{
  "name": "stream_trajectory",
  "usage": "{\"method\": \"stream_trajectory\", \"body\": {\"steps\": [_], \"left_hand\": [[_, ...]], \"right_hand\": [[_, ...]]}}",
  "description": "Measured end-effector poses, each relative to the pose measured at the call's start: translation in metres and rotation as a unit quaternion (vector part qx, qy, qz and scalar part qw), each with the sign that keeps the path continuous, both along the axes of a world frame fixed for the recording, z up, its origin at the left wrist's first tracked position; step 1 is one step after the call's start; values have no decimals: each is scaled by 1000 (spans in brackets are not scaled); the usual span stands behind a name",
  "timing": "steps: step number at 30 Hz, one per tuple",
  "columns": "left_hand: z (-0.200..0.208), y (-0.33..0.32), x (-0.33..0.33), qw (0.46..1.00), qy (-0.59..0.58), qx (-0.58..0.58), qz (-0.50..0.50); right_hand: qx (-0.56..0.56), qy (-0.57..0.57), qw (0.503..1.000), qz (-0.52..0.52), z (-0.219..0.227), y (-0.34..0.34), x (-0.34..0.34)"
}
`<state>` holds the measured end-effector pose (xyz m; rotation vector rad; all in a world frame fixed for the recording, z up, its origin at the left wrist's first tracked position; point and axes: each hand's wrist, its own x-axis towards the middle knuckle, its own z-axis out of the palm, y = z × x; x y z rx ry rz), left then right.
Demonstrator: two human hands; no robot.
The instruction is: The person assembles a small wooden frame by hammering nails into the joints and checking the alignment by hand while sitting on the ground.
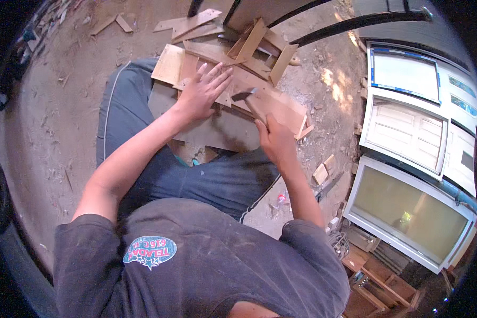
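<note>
My right hand (pixel 275 139) is closed round the wooden handle of a hammer (pixel 256 107). The dark hammer head hangs just over a pale wooden board (pixel 281 110), slightly blurred. Fingers spread, my left hand (pixel 204 94) lies over thin wooden pieces (pixel 188 71) to the left of the hammer. Beneath them a flat, greyish-brown board (pixel 228 130) rests across my lap between my knees. Just beyond my left fingertips stands a small open frame of wooden slats (pixel 252 41), tilted against the boards. Whether a nail stands under the hammer, I cannot tell.
Loose wood strips (pixel 193 25) lie on the dirt floor at the far side, with offcuts (pixel 323 170) by my right arm. Dark metal bars (pixel 355 24) cross the far right. White-framed panels (pixel 408 212) and a wooden crate (pixel 379 291) stand on the right.
</note>
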<state>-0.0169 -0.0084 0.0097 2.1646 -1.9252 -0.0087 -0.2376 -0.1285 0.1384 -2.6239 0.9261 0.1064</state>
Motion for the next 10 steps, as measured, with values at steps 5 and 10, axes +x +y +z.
{"method": "stream_trajectory", "body": {"steps": [5,10], "left_hand": [[7,0,1,1000,6,20,-13],[-7,15,-2,999,-42,6,-20]], "right_hand": [[36,-15,993,-110,30,28,-53],[64,-12,976,-210,10,79,-135]]}}
